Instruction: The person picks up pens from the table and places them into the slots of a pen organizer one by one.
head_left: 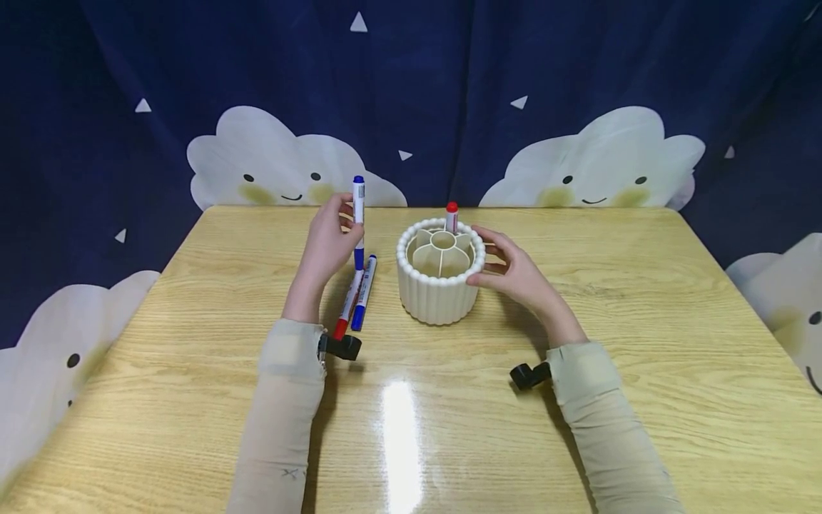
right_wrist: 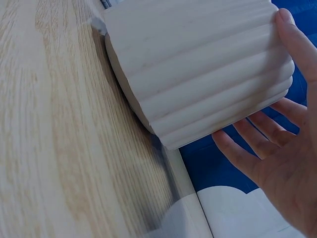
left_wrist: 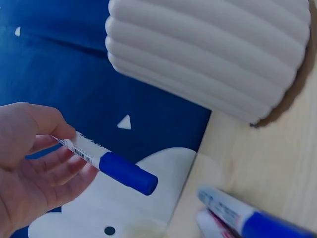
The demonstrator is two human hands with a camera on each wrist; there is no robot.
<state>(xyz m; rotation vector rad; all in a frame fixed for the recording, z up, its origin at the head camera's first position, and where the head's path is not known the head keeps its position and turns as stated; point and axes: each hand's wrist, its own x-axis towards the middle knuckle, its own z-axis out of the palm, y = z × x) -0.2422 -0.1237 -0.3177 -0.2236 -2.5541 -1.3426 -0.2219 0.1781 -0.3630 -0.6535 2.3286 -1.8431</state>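
Your head view shows the full layout: the ribbed white holder stands mid-table, with a red-capped marker upright in a rear compartment. Two more markers lie on the table just left of the holder. The wrist views show only the holder's ribbed wall, not its compartments.

Your left hand pinches a blue-capped marker upright between thumb and fingers — the left wrist view confirms the fingers curled around its barrel, above the table and left of the holder.

Your right hand rests against the holder's right side, fingers spread and only loosely bent — thumb on the wall near the rim.
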